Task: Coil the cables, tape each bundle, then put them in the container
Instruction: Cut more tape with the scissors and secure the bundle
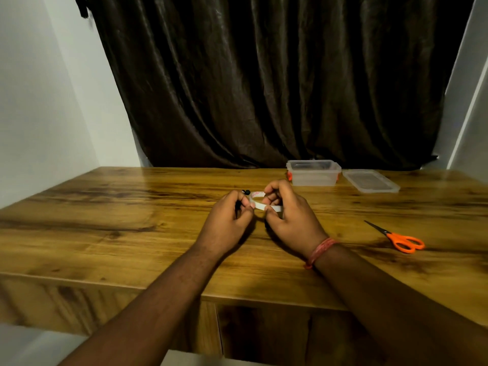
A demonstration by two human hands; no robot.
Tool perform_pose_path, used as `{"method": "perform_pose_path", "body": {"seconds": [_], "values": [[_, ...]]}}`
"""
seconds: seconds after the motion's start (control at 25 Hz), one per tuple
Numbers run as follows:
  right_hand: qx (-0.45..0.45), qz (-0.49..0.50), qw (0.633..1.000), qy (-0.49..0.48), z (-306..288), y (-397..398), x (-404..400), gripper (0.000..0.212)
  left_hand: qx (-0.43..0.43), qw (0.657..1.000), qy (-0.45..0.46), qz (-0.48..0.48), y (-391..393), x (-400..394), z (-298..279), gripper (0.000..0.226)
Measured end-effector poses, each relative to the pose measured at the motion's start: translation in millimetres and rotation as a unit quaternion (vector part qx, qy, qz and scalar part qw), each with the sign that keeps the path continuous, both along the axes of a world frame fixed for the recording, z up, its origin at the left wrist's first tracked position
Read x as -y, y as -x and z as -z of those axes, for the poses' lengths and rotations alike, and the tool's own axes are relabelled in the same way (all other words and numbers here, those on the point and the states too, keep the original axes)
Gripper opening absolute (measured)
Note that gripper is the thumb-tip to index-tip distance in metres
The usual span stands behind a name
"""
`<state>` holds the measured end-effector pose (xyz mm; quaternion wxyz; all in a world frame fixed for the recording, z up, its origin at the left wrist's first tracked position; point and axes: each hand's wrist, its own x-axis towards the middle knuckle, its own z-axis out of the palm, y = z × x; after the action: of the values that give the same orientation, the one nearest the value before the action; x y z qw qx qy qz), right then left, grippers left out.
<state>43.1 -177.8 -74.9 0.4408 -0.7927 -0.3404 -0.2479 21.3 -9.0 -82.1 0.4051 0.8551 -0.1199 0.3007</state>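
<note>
- Left hand [229,219] over the middle of the brown wood-grain table [105,220], fingers curled, thumb and forefinger pinching the near end of a white strip of tape pulled off the roll; something small and black [246,192] poking out just above the knuckles, too small to say whether a cable end.
- Right hand [290,215] just beside the left, fingers curled round a white ring-shaped roll of tape [257,194], fingertips inside the ring, thumb pressed on the strip near its other end.
- Red thread band [320,250] round the right wrist.
- Clear plastic rectangular container [313,173] with orange side clips, open, at the far edge of the table, beyond the hands; contents not discernible.
- Clear flat lid [371,180] lying just right of the container.
- Orange-handled scissors [398,239] flat on the table right of the right hand, blades closed, tips pointing away to the left.
- Dark brown curtain [264,75] hanging behind the table.
</note>
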Motion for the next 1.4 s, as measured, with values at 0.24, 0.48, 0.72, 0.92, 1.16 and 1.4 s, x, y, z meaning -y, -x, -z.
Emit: {"method": "perform_pose_path", "body": {"seconds": [0.24,0.48,0.72,0.92,1.16,1.4], "values": [[0.000,0.010,1.000,0.016,-2.0,2.7,1.3,0.035,0.015,0.998,-0.048,-0.022,1.2,-0.7,-0.4,0.004],[-0.018,0.012,1.000,0.003,-4.0,4.3,-0.5,0.030,-0.003,0.999,-0.034,0.004,1.6,2.5,-1.5,0.005],[-0.081,-0.014,0.986,-0.147,-9.4,1.1,4.6,0.023,-0.165,0.941,0.289,0.052,14.7,4.5,-12.2,0.012],[-0.179,-0.044,0.939,-0.289,-13.0,-4.8,6.4,0.027,-0.192,0.846,0.470,0.164,13.9,-3.0,-23.6,0.020],[-0.254,-0.097,0.877,-0.397,-14.9,-7.1,7.5,0.031,-0.171,0.757,0.573,0.264,14.7,-6.7,-27.6,0.020],[-0.319,-0.165,0.804,-0.474,-13.9,-10.3,6.7,0.039,-0.160,0.725,0.591,0.313,9.8,-13.2,-24.8,0.015]]}}
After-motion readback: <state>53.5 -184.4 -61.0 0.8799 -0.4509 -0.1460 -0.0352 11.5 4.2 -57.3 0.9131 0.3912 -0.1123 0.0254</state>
